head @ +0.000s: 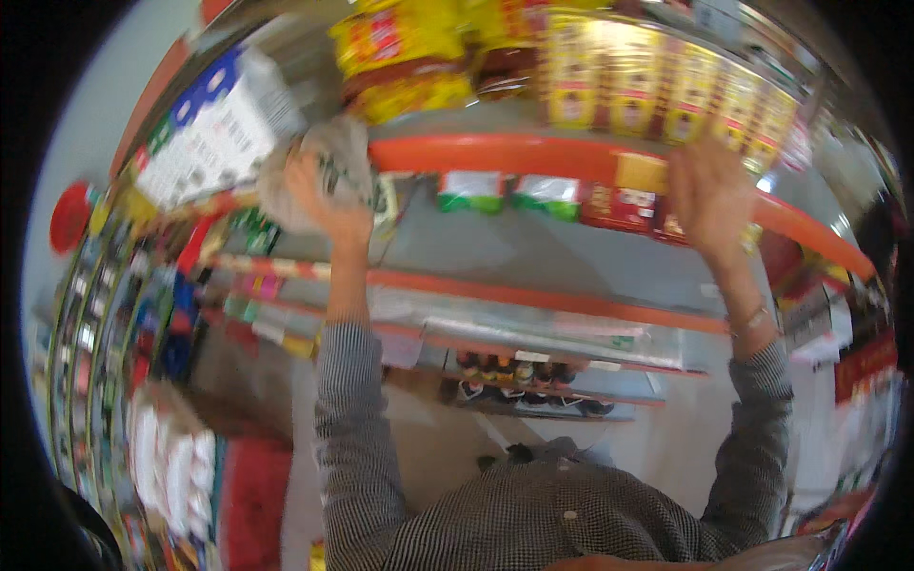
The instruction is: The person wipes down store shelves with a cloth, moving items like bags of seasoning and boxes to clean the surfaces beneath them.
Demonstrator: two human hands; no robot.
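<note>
My left hand grips a crumpled grey-beige cloth with dark printing, at the left end of a shelf's orange front edge. Further right, my right hand is raised in front of the same edge, just below a row of yellow packets. Blur hides its fingertips, and whether it touches the edge or a packet cannot be told. Yellow and brown bags lie on the shelf between my hands.
A white printed carton stands left of the cloth. Below are green-and-white packs, dark red packs and a lower orange shelf edge. Dark bottles line a lower shelf. White bundles stand at lower left.
</note>
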